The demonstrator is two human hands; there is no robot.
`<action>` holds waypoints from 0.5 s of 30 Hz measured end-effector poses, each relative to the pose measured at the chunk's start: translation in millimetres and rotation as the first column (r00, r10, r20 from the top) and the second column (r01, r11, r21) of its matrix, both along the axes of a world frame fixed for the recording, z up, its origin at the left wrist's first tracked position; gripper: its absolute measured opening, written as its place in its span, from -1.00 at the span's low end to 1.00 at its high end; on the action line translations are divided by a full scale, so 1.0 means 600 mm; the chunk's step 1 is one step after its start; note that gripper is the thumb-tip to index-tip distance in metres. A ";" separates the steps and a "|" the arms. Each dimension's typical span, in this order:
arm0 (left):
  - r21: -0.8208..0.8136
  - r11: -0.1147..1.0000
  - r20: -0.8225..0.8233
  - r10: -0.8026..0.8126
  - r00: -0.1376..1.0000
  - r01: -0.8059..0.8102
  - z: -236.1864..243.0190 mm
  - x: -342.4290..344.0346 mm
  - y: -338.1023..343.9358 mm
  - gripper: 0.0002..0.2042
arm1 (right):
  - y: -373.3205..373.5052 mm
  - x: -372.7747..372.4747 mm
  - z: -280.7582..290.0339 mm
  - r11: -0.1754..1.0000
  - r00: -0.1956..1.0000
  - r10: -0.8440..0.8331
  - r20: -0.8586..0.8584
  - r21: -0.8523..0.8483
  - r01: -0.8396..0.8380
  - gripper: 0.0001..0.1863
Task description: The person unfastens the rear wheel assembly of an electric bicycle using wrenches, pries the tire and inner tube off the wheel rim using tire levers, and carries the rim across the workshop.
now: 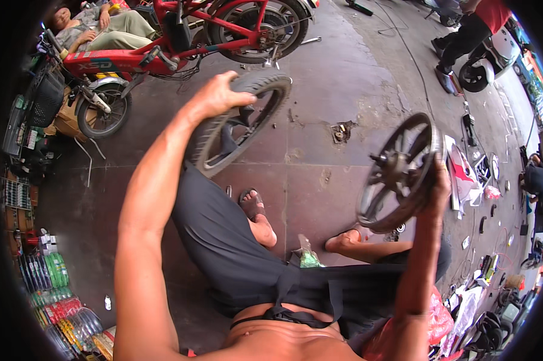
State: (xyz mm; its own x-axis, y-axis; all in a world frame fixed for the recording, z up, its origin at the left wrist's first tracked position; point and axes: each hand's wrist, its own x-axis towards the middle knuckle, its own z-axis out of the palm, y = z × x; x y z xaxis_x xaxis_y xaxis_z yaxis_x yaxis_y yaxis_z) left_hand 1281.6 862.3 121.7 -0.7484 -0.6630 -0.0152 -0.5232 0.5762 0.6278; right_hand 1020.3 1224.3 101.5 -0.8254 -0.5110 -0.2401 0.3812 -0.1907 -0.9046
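My left hand (220, 96) is closed over the top of a wheel with a black tyre (265, 81), thumb on one side and fingers on the other. This wheel stands tilted beside my left knee; dark spokes show inside it. On the right, my right hand (438, 186) grips the outer edge of a dark spoked wheel rim (398, 171), which carries no tyre that I can see. Its hub and axle face left, and it is held up above my right foot. Part of my right hand's fingers is hidden behind the rim.
A red electric bike (163, 54) stands at the far left, with a person (97, 30) reclining behind it. Another person (470, 36) stands at the far right by a scooter (488, 60). Loose parts (476, 174) litter the floor at right; coiled tubing (55, 271) lies at left.
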 end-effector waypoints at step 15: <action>-0.190 0.956 0.606 0.294 0.739 -0.225 -0.536 0.345 0.118 -0.41 | -0.003 -0.287 -0.083 0.955 0.953 -0.287 -0.100 -0.112 0.276 -0.62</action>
State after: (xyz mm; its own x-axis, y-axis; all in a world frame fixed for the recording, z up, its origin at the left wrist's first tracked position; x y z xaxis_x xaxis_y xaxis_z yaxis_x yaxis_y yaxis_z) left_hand 1488.6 933.2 -199.8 -0.3948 -0.8538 -0.3393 -0.9148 0.3997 0.0587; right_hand 848.2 1222.6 51.6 -0.9578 -0.2702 -0.0977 0.1953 -0.3627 -0.9112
